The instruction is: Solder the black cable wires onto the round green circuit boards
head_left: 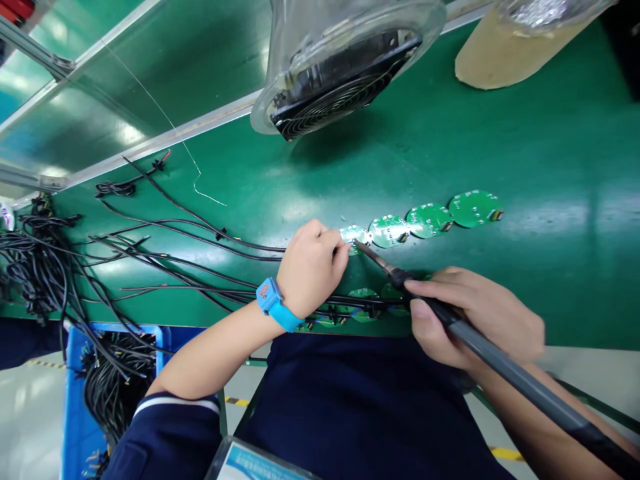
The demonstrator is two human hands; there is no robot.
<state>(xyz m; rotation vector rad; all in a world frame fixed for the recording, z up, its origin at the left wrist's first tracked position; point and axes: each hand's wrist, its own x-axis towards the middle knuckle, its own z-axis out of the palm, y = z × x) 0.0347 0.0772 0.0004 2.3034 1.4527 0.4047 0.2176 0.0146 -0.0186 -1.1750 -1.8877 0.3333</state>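
In the head view my left hand (314,263), with a blue wristband, is closed in a pinch over the left end of a row of round green circuit boards (433,220). A black cable (250,245) runs from the left into this hand; its end is hidden by the fingers. My right hand (470,317) grips a soldering iron (440,312) like a pen. The iron's tip meets the leftmost board (356,235), just right of my left fingertips. Nearer my body, more round boards (363,303) with black cables lie partly covered by my left hand and the iron.
Above the boards hangs a clear hood with a black fan (345,87). A thin solder wire (193,160) dangles at the left. Bundled black cables (37,260) lie at the far left, and a blue bin (75,400) below holds more. A tan cylinder (510,50) stands at back right.
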